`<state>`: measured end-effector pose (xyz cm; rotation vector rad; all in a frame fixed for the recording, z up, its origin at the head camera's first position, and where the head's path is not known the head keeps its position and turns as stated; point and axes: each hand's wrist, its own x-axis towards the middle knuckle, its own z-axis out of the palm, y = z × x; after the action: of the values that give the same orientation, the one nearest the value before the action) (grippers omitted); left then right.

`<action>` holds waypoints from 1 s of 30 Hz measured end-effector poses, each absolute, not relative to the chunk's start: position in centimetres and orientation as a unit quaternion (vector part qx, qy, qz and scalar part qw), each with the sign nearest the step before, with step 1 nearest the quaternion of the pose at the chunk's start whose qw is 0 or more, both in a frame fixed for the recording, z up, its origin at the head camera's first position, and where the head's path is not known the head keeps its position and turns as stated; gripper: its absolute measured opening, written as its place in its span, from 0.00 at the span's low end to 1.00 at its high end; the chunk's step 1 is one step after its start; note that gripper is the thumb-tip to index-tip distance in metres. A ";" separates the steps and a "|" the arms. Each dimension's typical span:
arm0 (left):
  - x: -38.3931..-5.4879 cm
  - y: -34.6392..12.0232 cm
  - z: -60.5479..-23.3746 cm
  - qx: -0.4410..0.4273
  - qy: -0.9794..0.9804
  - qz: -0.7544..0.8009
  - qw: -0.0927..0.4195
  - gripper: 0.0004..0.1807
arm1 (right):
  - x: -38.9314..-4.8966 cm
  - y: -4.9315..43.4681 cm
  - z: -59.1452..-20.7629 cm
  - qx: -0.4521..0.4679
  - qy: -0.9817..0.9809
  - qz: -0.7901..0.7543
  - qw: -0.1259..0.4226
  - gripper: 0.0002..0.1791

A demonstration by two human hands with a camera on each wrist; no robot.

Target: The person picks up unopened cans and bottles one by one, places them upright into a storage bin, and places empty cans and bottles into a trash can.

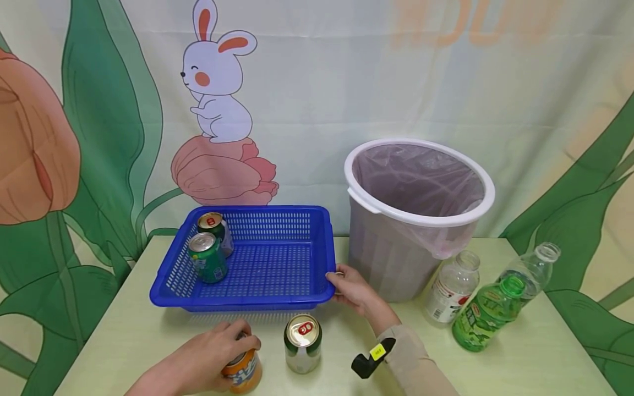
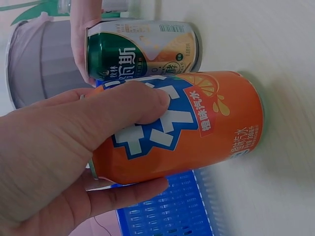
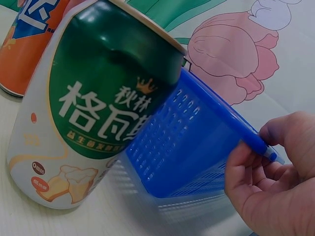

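In the head view, my left hand (image 1: 210,352) grips an orange soda can (image 1: 246,375) from above, near the front edge of the table. The left wrist view shows the thumb pressed along the side of this can (image 2: 211,132). My right hand (image 1: 353,289) pinches the right rim of a blue plastic basket (image 1: 272,275), with fingers curled under the edge. Between the two hands stands an upright green and white kvass can (image 1: 303,355), touched by neither. Inside the basket's left end are a green can (image 1: 210,267) and a gold-topped can (image 1: 227,242).
A grey bin (image 1: 381,258) with a white rim and a plastic liner stands right of the basket. Farther right are a clear labelled bottle (image 1: 448,291), a green bottle (image 1: 482,319) and another clear bottle (image 1: 532,269). A printed curtain (image 1: 307,110) hangs behind the table.
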<state>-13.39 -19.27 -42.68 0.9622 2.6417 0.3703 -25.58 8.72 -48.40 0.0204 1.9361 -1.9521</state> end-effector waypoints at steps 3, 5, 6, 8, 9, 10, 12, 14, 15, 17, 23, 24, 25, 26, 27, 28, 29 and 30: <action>-13.4 -19.3 -42.5 0.341 0.920 0.125 0.149 0.30 | -25.5 8.7 -48.3 0.004 0.690 -0.697 0.196 0.13; -13.5 -19.3 -42.4 0.345 0.919 0.121 0.148 0.30 | -25.5 8.7 -48.3 0.003 0.688 -0.699 0.197 0.12; -13.5 -19.3 -42.3 0.345 0.919 0.120 0.148 0.31 | -25.5 8.7 -48.3 0.003 0.687 -0.699 0.197 0.12; -13.5 -19.3 -42.1 0.348 0.919 0.117 0.146 0.31 | -25.5 8.7 -48.3 0.001 0.686 -0.701 0.197 0.11; -13.6 -19.3 -42.0 0.347 0.919 0.116 0.148 0.31 | -25.5 8.7 -48.4 0.001 0.685 -0.702 0.197 0.11; -13.6 -19.4 -41.9 0.347 0.919 0.114 0.146 0.31 | -25.5 8.7 -48.4 0.000 0.684 -0.702 0.198 0.12; -13.6 -19.4 -41.6 0.348 0.920 0.109 0.144 0.32 | -25.5 8.7 -48.4 0.000 0.684 -0.702 0.198 0.13; -13.7 -19.5 -41.3 0.349 0.920 0.104 0.141 0.32 | -25.6 8.7 -48.4 0.000 0.685 -0.701 0.198 0.13; -13.7 -19.5 -41.1 0.349 0.921 0.103 0.142 0.32 | -25.6 8.7 -48.5 0.002 0.685 -0.701 0.197 0.14; -13.7 -19.7 -40.7 0.351 0.921 0.099 0.140 0.32 | -25.6 8.7 -48.5 0.004 0.687 -0.700 0.195 0.13; -13.8 -19.9 -39.5 0.356 0.921 0.091 0.128 0.33 | -25.7 8.6 -48.5 0.008 0.691 -0.696 0.194 0.14; -13.8 -20.0 -39.3 0.356 0.922 0.089 0.126 0.33 | -25.7 8.6 -48.5 0.009 0.691 -0.696 0.194 0.13; -13.8 -20.0 -39.2 0.355 0.922 0.087 0.125 0.33 | -25.7 8.6 -48.5 0.008 0.692 -0.695 0.194 0.14; -13.8 -20.0 -39.0 0.354 0.923 0.085 0.124 0.33 | -25.7 8.6 -48.5 0.010 0.692 -0.695 0.194 0.14; -13.8 -20.1 -38.8 0.354 0.923 0.083 0.123 0.33 | -25.6 8.6 -48.4 0.012 0.691 -0.696 0.194 0.14; -13.7 -20.1 -38.6 0.355 0.924 0.080 0.120 0.33 | -25.6 8.6 -48.4 0.012 0.691 -0.696 0.195 0.14; -13.7 -20.1 -38.5 0.356 0.924 0.077 0.117 0.33 | -25.6 8.6 -48.4 0.012 0.691 -0.697 0.195 0.14; -13.7 -20.2 -38.3 0.358 0.924 0.073 0.112 0.33 | -25.6 8.6 -48.4 0.010 0.691 -0.697 0.194 0.15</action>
<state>-13.70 -20.15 -38.27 1.0505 2.7127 0.2157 -25.60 8.64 -48.38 0.0290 1.9363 -1.9528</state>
